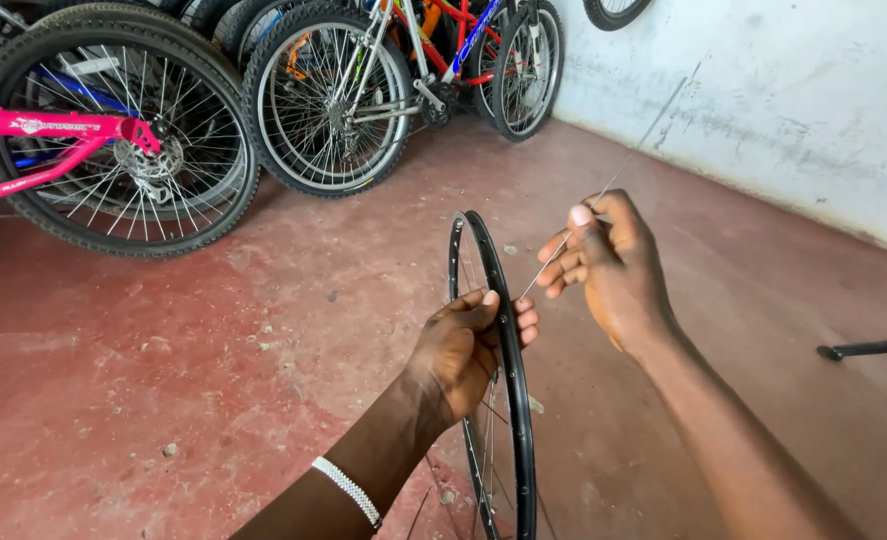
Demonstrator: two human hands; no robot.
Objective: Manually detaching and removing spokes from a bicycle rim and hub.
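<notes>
closest to me in the head view, my left hand (pixel 466 345) is wrapped shut around the black bicycle rim (pixel 511 400), holding it upright on edge over the red floor (pixel 213 380). right hand (pixel 603 262) sits just up and right of it, fingertips pinched on a thin silver spoke (pixel 623 165). spoke's long axis runs diagonally, lower end pointing down-left toward the rim near my left fingers, upper end toward the white wall (pixel 793 90). parked bikes (pixel 263 110) stand well apart behind
</notes>
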